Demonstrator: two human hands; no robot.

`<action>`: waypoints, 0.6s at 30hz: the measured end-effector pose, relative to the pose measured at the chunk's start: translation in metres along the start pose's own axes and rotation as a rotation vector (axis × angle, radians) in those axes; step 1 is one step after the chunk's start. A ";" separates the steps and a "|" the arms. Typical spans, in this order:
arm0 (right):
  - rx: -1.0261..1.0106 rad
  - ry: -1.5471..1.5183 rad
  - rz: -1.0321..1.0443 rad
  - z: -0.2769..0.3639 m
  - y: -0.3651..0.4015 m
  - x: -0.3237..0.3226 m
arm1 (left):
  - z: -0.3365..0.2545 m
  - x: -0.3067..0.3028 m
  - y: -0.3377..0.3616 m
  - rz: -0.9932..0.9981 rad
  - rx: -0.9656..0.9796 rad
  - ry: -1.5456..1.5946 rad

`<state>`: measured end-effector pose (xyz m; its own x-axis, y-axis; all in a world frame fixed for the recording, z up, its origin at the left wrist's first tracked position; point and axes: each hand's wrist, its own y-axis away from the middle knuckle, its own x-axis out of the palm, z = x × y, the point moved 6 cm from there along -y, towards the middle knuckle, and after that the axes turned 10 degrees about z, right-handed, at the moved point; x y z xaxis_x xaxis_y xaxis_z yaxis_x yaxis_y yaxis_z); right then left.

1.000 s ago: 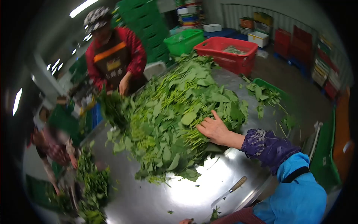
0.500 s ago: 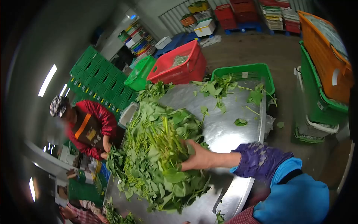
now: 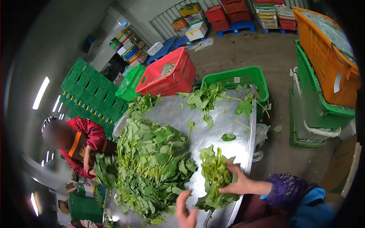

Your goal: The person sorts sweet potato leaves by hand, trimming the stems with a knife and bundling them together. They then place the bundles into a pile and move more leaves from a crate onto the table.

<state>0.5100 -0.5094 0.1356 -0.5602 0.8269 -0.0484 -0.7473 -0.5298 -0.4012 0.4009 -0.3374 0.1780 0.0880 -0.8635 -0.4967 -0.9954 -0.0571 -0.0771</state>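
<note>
- The right hand (image 3: 238,186) is wrapped around a bunch of greens (image 3: 215,175), fingers closed over the stems from the right side. The purple sleeve comes in from the lower right.
- That bunch sits just off the steel table (image 3: 220,123) near its right edge, close to the near end. The leaves stick up and a few droop below the hand.
- The left hand (image 3: 186,212) is down at the near edge, fingers spread and pointing up, not gripping anything. It's just beside the lower leaves of the bunch, but I can't tell if it's actually touching them.
- The big pile (image 3: 152,163) of the same leafy stuff covers the left half of the table, right next to the bunch on its left.
- Some loose leaves (image 3: 207,98) are scattered at the far end, and a single leaf (image 3: 228,137) lies alone on bare metal between them and the bunch.
- A red crate (image 3: 167,78) and a green crate (image 3: 235,78) sit past the far edge, and the green one butts against the far right corner.
- Off to the right, on the floor, an orange basket (image 3: 327,53) is stacked on a green basket (image 3: 323,104).
- A co-worker (image 3: 81,144) in a red checked top stands at the left edge holding a clump of leaves, with stacked green crates (image 3: 95,95) behind.
</note>
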 end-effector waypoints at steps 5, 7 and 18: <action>-0.121 0.003 0.118 0.021 -0.020 -0.015 | 0.029 0.063 -0.051 0.415 0.015 0.161; -0.129 0.021 0.121 0.020 -0.033 -0.027 | 0.027 0.067 -0.061 0.508 -0.141 0.229; -0.314 -0.167 -0.004 -0.052 -0.090 -0.092 | 0.065 0.101 -0.130 0.127 -0.688 0.504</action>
<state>0.6474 -0.5279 0.1285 -0.6273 0.7731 0.0933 -0.6176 -0.4210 -0.6643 0.5418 -0.3847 0.0817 0.1091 -0.9940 -0.0110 -0.8125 -0.0956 0.5751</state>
